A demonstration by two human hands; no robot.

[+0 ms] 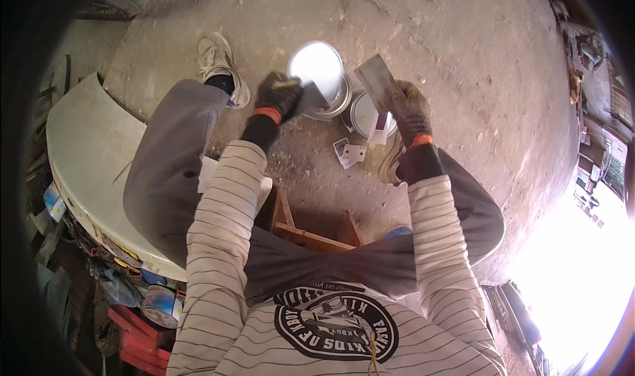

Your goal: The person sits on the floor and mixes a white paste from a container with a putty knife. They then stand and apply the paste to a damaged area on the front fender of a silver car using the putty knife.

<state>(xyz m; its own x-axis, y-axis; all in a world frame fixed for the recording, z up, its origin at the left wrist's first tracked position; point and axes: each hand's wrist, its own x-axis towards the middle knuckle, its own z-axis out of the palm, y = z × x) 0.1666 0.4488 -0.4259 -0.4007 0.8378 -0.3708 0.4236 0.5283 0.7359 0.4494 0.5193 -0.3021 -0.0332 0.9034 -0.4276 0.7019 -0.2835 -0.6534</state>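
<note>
My left hand (276, 96), in a dark glove with an orange cuff, grips a dark flat scraper (311, 97) in front of a large tin (331, 114) with a bright white round top (315, 63). My right hand (413, 111), gloved alike, holds a wide metal scraper (374, 78) tilted up over a smaller round tin (362, 114). A white and purple packet (378, 132) lies at that tin's front edge, partly behind my right hand. A few playing cards (350, 152) lie on the floor below the tins.
I sit on a dusty concrete floor (476, 78), legs bent wide. A wooden box (311, 234) is between my legs. A pale curved panel (89, 144) lies at my left, with red crates (139, 339) and assorted containers (159, 303) behind it. Bright light comes from the right.
</note>
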